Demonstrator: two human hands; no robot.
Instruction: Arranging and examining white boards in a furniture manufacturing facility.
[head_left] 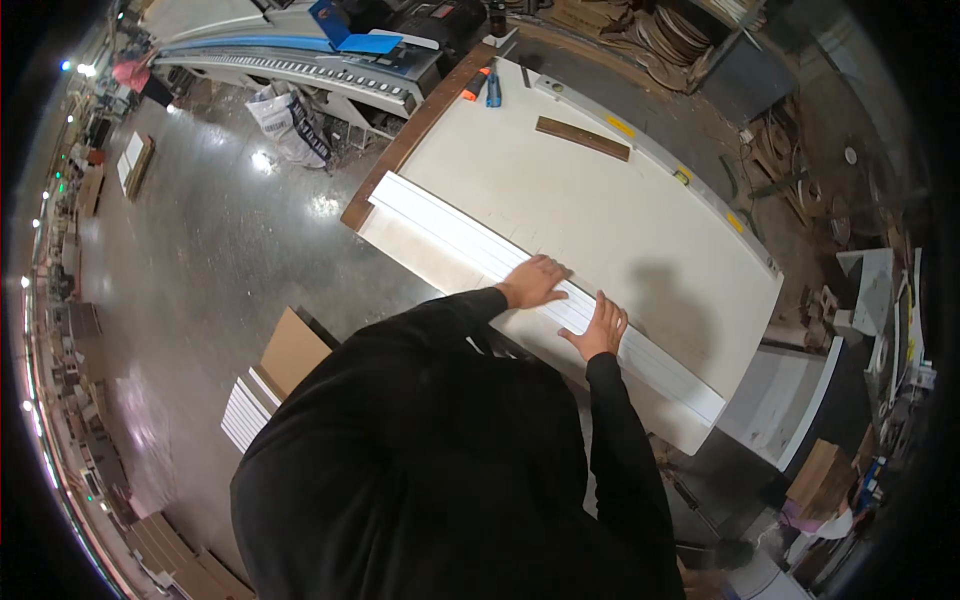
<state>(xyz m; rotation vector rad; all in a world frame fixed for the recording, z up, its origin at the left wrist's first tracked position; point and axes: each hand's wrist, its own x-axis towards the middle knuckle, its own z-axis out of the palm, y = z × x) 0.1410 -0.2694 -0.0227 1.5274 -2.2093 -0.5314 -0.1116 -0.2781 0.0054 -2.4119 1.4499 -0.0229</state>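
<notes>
Both hands lie flat on a long white strip (470, 245) that rests along the near edge of a big white workbench (620, 230): the left hand (535, 281) is spread with its fingers open on the strip, and the right hand (602, 327) presses beside it, palm down, fingers together — neither hand pinches or grasps anything. The step in hand seems to be holding the strip in place, or aligning it with the panel edge below; the next move probably calls for even pressure from both palms, so that the strip does not slide sideways. Other things stay well apart from the hands: a dark wooden batten (582, 138) lies near the far edge of the bench, an orange marker (475, 84) and a blue tool (494, 90) lie at the far corner, and a long level (650, 150) runs along the far side. Nothing on the bench stands in the way — only a stack of white boards (245, 410) on the floor, near the person's left side.
</notes>
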